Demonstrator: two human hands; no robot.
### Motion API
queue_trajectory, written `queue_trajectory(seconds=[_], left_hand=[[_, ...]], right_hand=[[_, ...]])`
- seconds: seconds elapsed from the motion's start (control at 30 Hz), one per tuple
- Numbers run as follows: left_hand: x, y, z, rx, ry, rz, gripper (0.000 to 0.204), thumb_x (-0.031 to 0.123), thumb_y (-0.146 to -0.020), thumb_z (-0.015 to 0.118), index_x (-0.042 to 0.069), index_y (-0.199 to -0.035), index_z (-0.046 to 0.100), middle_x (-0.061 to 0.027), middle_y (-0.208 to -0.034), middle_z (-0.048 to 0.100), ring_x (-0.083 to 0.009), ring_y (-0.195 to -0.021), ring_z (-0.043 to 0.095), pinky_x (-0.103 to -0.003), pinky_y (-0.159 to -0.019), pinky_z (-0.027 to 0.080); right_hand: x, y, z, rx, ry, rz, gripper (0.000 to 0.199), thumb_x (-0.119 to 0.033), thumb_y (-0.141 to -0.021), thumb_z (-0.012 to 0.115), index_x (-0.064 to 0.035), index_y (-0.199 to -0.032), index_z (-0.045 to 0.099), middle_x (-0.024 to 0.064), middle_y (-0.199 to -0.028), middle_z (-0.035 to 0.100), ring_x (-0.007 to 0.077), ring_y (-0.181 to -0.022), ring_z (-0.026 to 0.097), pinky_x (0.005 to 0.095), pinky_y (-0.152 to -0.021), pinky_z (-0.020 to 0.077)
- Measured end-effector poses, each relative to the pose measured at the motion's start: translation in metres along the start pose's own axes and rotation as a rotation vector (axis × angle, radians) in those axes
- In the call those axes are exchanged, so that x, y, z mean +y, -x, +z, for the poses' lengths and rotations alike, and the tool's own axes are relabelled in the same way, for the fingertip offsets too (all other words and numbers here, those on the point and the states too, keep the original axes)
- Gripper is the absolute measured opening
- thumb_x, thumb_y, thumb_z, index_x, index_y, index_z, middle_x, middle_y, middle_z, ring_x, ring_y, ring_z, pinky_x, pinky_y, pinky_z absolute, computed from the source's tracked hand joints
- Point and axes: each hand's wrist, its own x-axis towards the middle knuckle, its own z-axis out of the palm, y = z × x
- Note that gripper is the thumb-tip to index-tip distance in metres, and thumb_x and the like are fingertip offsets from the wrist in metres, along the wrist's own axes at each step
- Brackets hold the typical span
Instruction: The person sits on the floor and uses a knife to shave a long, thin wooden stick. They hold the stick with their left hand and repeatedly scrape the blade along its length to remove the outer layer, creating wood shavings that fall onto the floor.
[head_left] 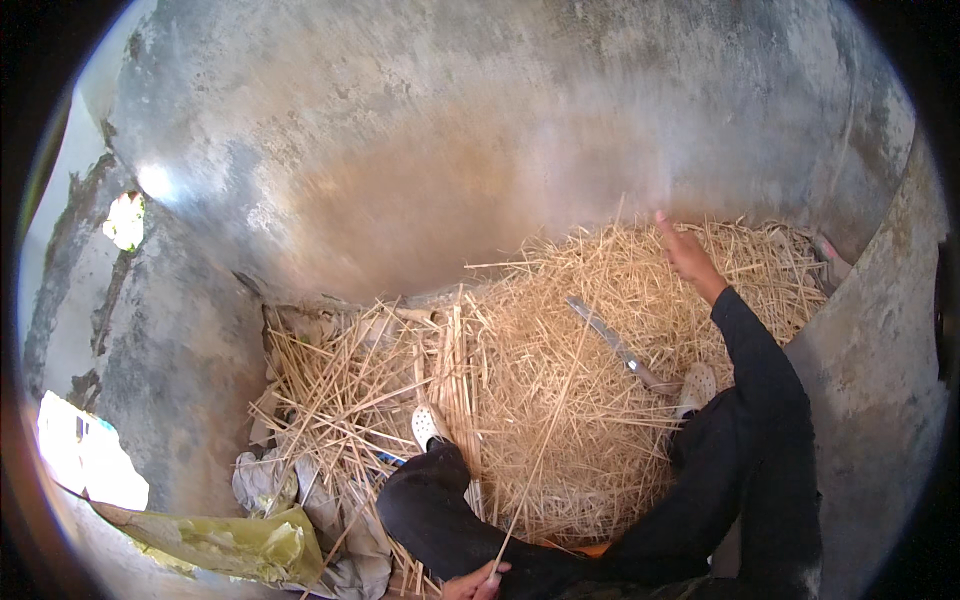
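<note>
My left hand (476,583) is low in the picture, closed round the lower end of a long thin stalk (548,440). From there the stalk slants up and to the right over the straw. Stretched out to the far right, my right hand (686,252) hangs over the back of the straw pile (620,470), a finger extended and nothing visible in it. A long-bladed knife (598,325) lies on the straw between my hands, its wooden handle (655,381) toward my right shoe (697,388).
Thicker split stalks (457,375) lie in a heap on the left, beside my left shoe (427,424). Grey cloth or sacking (350,535) and a yellow-green plastic sheet (240,545) lie at the lower left. A stained plaster wall (450,170) rises behind; the left wall has bright openings (92,455).
</note>
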Motion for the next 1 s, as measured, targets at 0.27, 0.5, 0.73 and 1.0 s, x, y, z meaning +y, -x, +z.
queue_trajectory(seconds=[0.27, 0.5, 0.73, 1.0], left_hand=[[0.041, -0.086, 0.037, 0.064, 0.433, -0.13, 0.042, 0.015, -0.099, 0.048, -0.001, -0.137, 0.042, 0.0066, -0.068, 0.041, -0.002, -0.057, 0.037, -0.018, -0.05, 0.031], [0.077, -0.119, 0.036, 0.054, 0.472, 0.026, 0.046, 0.016, -0.099, 0.046, 0.0, -0.142, 0.036, 0.0081, -0.064, 0.038, -0.0012, -0.053, 0.033, -0.018, -0.048, 0.028], [0.091, -0.108, 0.023, 0.025, 0.343, -0.024, 0.048, 0.018, -0.1, 0.046, 0.0, -0.143, 0.034, 0.008, -0.066, 0.038, -0.0004, -0.057, 0.033, -0.017, -0.049, 0.028], [0.102, -0.085, 0.014, 0.037, 0.188, 0.014, 0.044, 0.011, -0.099, 0.046, -0.006, -0.139, 0.037, 0.0084, -0.071, 0.042, 0.0003, -0.06, 0.033, -0.016, -0.052, 0.028]], right_hand=[[-0.108, 0.087, 0.033, -0.419, 0.075, -0.357, 0.076, -0.075, -0.083, 0.041, -0.0064, -0.051, 0.052, 0.004, -0.046, 0.042, 0.0187, -0.043, 0.043, 0.0359, -0.048, 0.0375], [-0.154, 0.161, 0.051, -0.443, 0.232, -0.798, 0.081, -0.086, -0.073, 0.04, -0.0109, -0.044, 0.053, 0.0052, -0.039, 0.044, 0.025, -0.034, 0.047, 0.0385, -0.038, 0.0384], [-0.153, 0.118, 0.045, -0.326, 0.353, -0.606, 0.077, -0.082, -0.072, 0.047, -0.0101, -0.047, 0.054, 0.0083, -0.04, 0.046, 0.0252, -0.036, 0.051, 0.0376, -0.038, 0.0386], [-0.147, 0.12, 0.053, -0.181, 0.376, -0.68, 0.077, -0.084, -0.072, 0.045, -0.011, -0.051, 0.06, 0.0073, -0.041, 0.049, 0.0231, -0.037, 0.052, 0.0367, -0.039, 0.0403]])
